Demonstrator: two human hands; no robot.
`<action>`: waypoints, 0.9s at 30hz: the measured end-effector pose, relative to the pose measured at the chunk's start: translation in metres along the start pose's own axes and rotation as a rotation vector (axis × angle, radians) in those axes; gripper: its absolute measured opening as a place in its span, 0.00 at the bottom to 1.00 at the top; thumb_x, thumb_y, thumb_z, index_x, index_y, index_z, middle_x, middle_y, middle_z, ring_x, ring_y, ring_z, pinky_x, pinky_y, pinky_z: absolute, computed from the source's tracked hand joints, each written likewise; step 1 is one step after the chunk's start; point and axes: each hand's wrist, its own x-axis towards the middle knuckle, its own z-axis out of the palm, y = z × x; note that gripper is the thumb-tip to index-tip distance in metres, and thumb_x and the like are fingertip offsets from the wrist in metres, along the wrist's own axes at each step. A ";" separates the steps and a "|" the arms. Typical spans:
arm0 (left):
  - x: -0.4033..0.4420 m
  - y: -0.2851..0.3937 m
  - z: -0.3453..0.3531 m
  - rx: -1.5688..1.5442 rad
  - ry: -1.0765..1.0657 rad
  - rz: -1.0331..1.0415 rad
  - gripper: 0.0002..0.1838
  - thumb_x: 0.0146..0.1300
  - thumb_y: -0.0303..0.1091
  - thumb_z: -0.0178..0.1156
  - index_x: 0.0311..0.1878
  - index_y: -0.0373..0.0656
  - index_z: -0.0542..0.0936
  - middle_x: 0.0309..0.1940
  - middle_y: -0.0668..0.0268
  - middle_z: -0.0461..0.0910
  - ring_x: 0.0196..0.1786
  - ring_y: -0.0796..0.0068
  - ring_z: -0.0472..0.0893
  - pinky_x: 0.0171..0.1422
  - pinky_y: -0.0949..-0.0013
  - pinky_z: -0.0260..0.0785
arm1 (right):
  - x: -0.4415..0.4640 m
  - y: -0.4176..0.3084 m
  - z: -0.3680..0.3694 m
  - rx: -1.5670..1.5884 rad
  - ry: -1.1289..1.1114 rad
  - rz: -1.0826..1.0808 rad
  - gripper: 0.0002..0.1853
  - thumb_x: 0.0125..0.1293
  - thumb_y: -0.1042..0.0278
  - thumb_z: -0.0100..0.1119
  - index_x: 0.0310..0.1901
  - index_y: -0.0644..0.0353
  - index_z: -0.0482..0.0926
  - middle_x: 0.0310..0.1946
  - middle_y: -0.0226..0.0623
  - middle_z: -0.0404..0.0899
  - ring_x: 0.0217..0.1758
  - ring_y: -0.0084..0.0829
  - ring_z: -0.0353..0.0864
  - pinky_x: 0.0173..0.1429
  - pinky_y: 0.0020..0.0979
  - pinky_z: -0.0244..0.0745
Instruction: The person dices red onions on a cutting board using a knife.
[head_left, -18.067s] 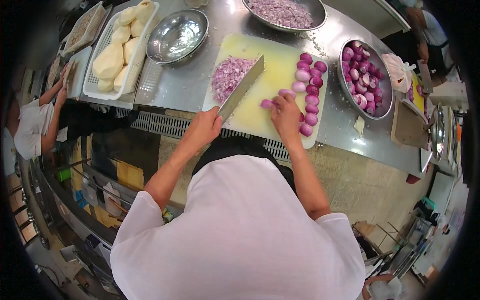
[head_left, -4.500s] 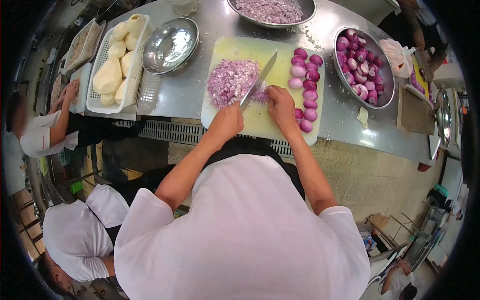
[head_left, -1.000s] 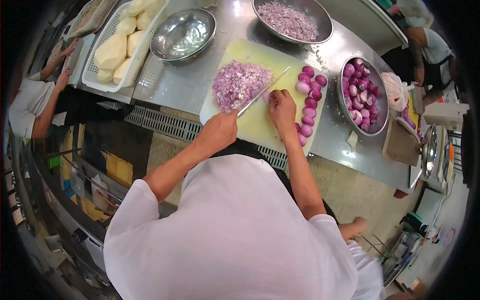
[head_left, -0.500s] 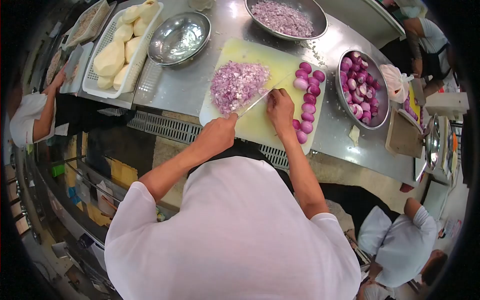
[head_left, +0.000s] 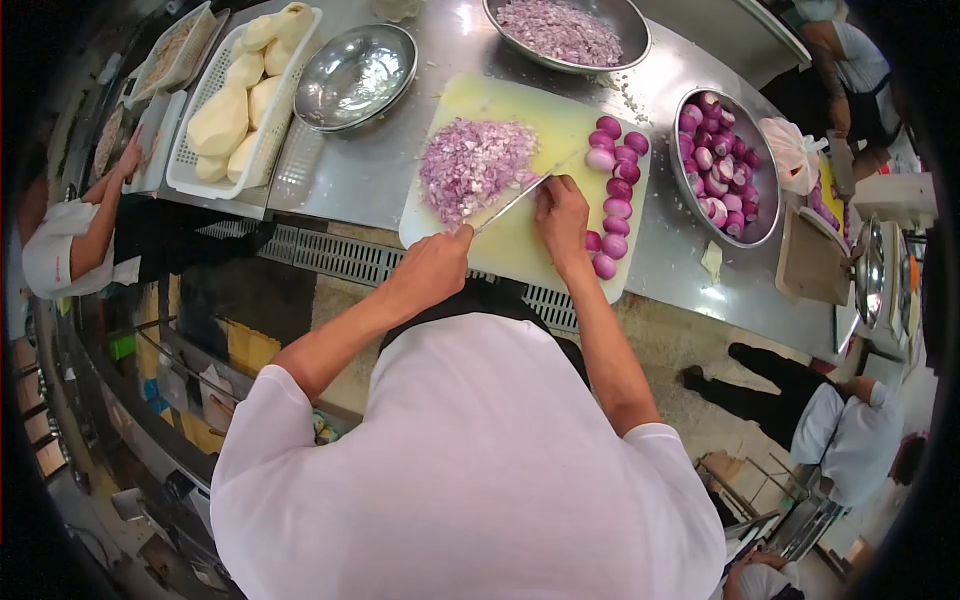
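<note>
Purple chopped-onion heap (head_left: pixel 476 166) larger than earlier, left hand (head_left: pixel 433 266) tight around knife (head_left: pixel 512 206), right hand (head_left: pixel 563 214) of unclear grip.

White glare spots the steel table (head_left: pixel 672 238) beneath dark, fisheye-warped edges.

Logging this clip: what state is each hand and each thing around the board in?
Knife, gripped in the left hand
Right hand, curled beside the knife
Board, lying flat
Onion pile, finely chopped
Board onions, peeled, lined up
Upper bowl, filled with chopped onion
Right bowl, heaped with loose onions
Left bowl, uncovered
Basket, holding pale peeled vegetables
</note>
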 end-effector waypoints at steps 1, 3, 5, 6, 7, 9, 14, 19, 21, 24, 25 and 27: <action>-0.001 -0.003 0.004 0.023 -0.016 0.009 0.06 0.58 0.20 0.51 0.39 0.30 0.71 0.21 0.41 0.77 0.31 0.36 0.80 0.37 0.41 0.71 | -0.001 0.000 -0.001 -0.001 -0.009 -0.003 0.07 0.59 0.80 0.58 0.40 0.63 0.79 0.34 0.48 0.77 0.40 0.52 0.79 0.43 0.46 0.75; -0.003 -0.002 0.001 0.010 -0.012 -0.002 0.06 0.58 0.21 0.51 0.39 0.30 0.71 0.21 0.41 0.76 0.31 0.36 0.79 0.37 0.41 0.71 | 0.000 0.002 -0.002 -0.009 -0.011 -0.008 0.08 0.59 0.80 0.57 0.40 0.63 0.79 0.34 0.48 0.77 0.40 0.52 0.79 0.43 0.46 0.74; -0.004 0.002 0.002 -0.009 -0.015 -0.012 0.05 0.59 0.21 0.51 0.38 0.30 0.70 0.21 0.41 0.76 0.30 0.35 0.79 0.37 0.41 0.70 | -0.004 0.003 -0.002 0.029 0.010 -0.002 0.08 0.59 0.80 0.57 0.40 0.64 0.78 0.34 0.48 0.78 0.40 0.53 0.79 0.42 0.46 0.74; -0.005 0.002 0.002 -0.017 -0.010 0.003 0.05 0.58 0.21 0.51 0.38 0.30 0.70 0.21 0.41 0.76 0.30 0.35 0.79 0.37 0.41 0.70 | -0.004 0.002 -0.003 0.033 0.009 -0.003 0.08 0.59 0.80 0.57 0.40 0.64 0.78 0.34 0.48 0.78 0.40 0.53 0.79 0.42 0.46 0.74; -0.005 0.000 0.001 -0.021 -0.005 0.017 0.05 0.58 0.21 0.51 0.37 0.30 0.70 0.21 0.41 0.76 0.31 0.35 0.79 0.37 0.41 0.70 | -0.003 0.001 -0.003 0.027 0.008 0.001 0.08 0.58 0.80 0.57 0.40 0.63 0.79 0.35 0.48 0.78 0.40 0.53 0.79 0.42 0.46 0.74; -0.002 -0.007 0.004 -0.017 -0.010 0.024 0.05 0.58 0.21 0.51 0.37 0.30 0.70 0.21 0.41 0.76 0.31 0.35 0.79 0.37 0.41 0.70 | -0.007 0.000 -0.003 0.017 0.003 0.011 0.08 0.58 0.81 0.57 0.40 0.63 0.79 0.35 0.48 0.78 0.39 0.53 0.79 0.42 0.46 0.74; -0.002 -0.005 0.002 -0.042 -0.014 0.017 0.05 0.58 0.20 0.52 0.37 0.30 0.70 0.20 0.41 0.76 0.30 0.36 0.79 0.36 0.41 0.70 | -0.009 0.002 -0.003 0.045 0.037 0.022 0.10 0.57 0.81 0.58 0.41 0.62 0.80 0.34 0.47 0.79 0.37 0.52 0.80 0.41 0.45 0.76; -0.003 -0.009 0.006 0.033 0.008 0.080 0.13 0.60 0.23 0.54 0.47 0.28 0.71 0.20 0.44 0.76 0.27 0.40 0.79 0.32 0.43 0.69 | -0.011 0.005 -0.006 0.022 0.055 -0.018 0.08 0.57 0.81 0.58 0.39 0.63 0.81 0.35 0.47 0.80 0.36 0.50 0.81 0.40 0.45 0.76; -0.002 -0.007 0.006 0.036 -0.009 0.054 0.09 0.59 0.22 0.54 0.42 0.29 0.71 0.20 0.43 0.76 0.28 0.38 0.79 0.34 0.42 0.69 | -0.010 0.003 -0.004 0.028 0.054 -0.011 0.08 0.57 0.81 0.58 0.39 0.63 0.81 0.35 0.47 0.80 0.36 0.50 0.82 0.40 0.44 0.76; -0.004 -0.006 0.004 0.033 -0.020 0.040 0.05 0.57 0.21 0.53 0.36 0.30 0.71 0.20 0.42 0.76 0.29 0.37 0.79 0.36 0.41 0.70 | -0.011 0.003 -0.006 0.018 0.037 0.014 0.07 0.58 0.81 0.58 0.39 0.63 0.81 0.35 0.47 0.80 0.36 0.50 0.82 0.40 0.44 0.76; -0.001 -0.005 0.002 0.031 -0.009 0.054 0.05 0.57 0.21 0.54 0.36 0.30 0.71 0.20 0.42 0.76 0.29 0.37 0.79 0.35 0.41 0.70 | -0.008 0.004 -0.006 0.038 0.060 0.006 0.07 0.58 0.80 0.59 0.39 0.63 0.82 0.35 0.47 0.80 0.36 0.50 0.82 0.40 0.44 0.76; -0.006 0.001 0.003 0.013 -0.012 0.044 0.05 0.57 0.21 0.53 0.36 0.30 0.71 0.20 0.42 0.76 0.29 0.37 0.79 0.36 0.41 0.70 | -0.013 0.003 -0.007 0.062 0.069 0.007 0.07 0.58 0.80 0.59 0.39 0.63 0.82 0.35 0.47 0.80 0.36 0.50 0.82 0.40 0.44 0.76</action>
